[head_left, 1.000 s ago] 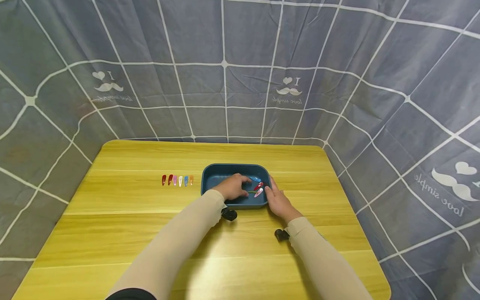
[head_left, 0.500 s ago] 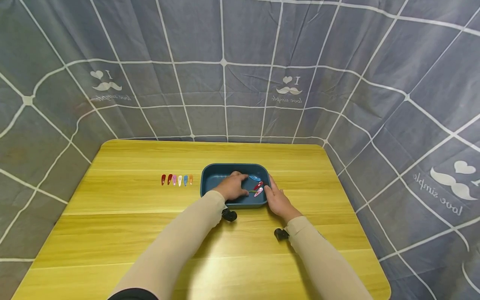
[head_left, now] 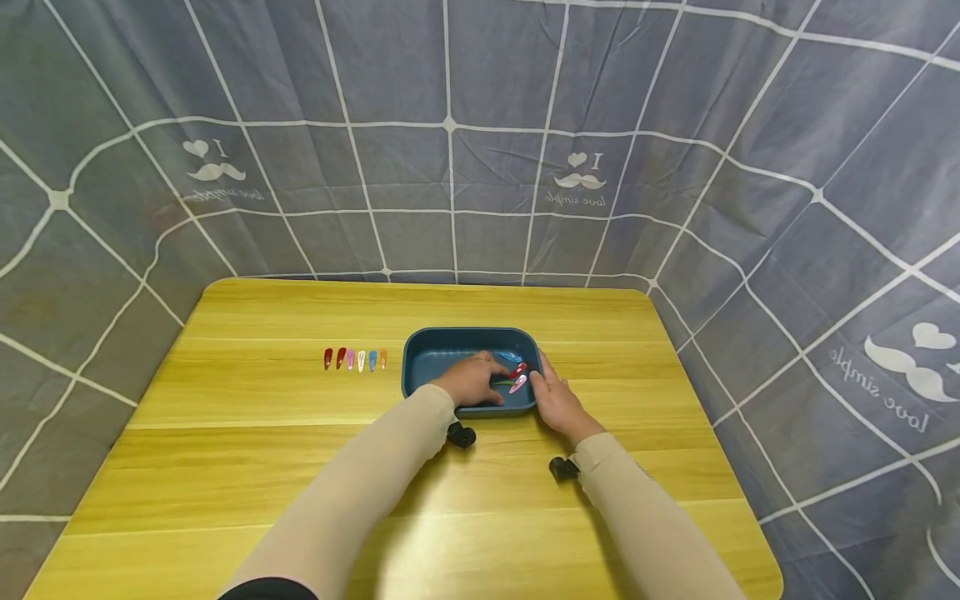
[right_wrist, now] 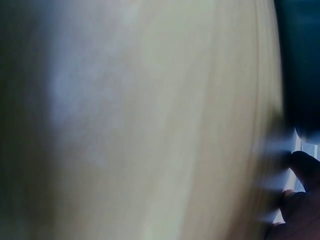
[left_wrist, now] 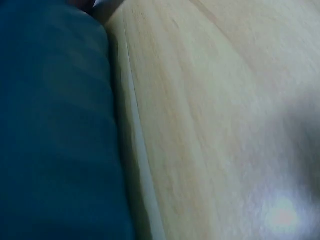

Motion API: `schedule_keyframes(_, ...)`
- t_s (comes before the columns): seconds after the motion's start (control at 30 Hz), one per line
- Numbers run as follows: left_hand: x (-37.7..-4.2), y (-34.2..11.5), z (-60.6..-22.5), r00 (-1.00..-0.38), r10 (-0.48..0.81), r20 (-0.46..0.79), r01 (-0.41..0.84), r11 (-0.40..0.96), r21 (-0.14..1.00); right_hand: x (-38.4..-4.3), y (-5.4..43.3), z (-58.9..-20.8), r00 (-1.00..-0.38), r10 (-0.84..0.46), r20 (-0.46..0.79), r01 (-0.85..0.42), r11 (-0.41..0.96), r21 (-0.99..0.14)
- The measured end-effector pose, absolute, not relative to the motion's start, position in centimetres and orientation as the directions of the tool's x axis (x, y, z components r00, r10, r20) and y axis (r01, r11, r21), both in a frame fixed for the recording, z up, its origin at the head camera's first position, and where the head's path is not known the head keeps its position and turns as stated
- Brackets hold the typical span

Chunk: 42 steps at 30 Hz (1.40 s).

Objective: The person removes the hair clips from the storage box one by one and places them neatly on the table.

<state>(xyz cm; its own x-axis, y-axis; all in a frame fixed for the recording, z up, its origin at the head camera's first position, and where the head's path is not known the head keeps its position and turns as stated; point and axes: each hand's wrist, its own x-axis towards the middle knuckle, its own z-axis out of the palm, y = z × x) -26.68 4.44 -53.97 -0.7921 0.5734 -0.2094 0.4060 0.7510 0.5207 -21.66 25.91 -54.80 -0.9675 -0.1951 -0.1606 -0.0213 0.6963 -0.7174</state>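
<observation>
A dark blue tray [head_left: 427, 342] stands on the table. Inside it, toward the right, lie a blue hair clip [head_left: 511, 357], a red hair clip [head_left: 518, 370], a pink hair clip [head_left: 518, 384] and a green hair clip [head_left: 504, 382]. My left hand [head_left: 468, 381] reaches into the tray, thumb and fingers spread apart beside the green clip, which the fingers partly hide. My right hand [head_left: 557, 400] holds the tray's right wall, thumb at the rim and fingers along the outside. The left wrist view shows mainly the tray's side [left_wrist: 60, 125].
Left of the tray, several hair clips [head_left: 362, 361] in red, pink, white, blue and orange lie in a row on the wooden table [head_left: 262, 458]. A grey checked curtain [head_left: 405, 167] surrounds the table's back and sides.
My left hand has shifted slightly toward me inside the tray, and its thumb and fingers have parted more. The right hand, the tray and the row of clips stay in place.
</observation>
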Motion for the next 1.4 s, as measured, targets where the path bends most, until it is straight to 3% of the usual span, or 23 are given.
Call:
schedule_keyframes(0.2, -26.33, 4.81, -53.78, -0.770, 0.599, -0.219, 0.448, 0.752, 0.483, -21.74, 25.96, -54.99, -0.968, -0.204, -0.148, -0.034, 0.689, -0.724)
schedule_keyframes(0.67, -26.01, 4.88, -53.41, -0.758, 0.626, -0.187, 0.462, 0.716, 0.523, -21.91, 26.03, -55.17, -0.968, -0.208, -0.138, -0.041, 0.677, -0.734)
schedule_keyframes(1.07, -26.16, 4.97, -53.39, -0.775, 0.596, -0.212, 0.404, 0.724, 0.559, -21.84, 25.97, -55.15, -0.969, -0.199, -0.143, -0.030, 0.675, -0.737)
schedule_keyframes(1.4, -26.02, 4.82, -53.36, -0.776, 0.606, -0.174, 0.435, 0.715, 0.548, -21.77, 25.93, -55.25, -0.971, -0.200, -0.134, -0.037, 0.673, -0.738)
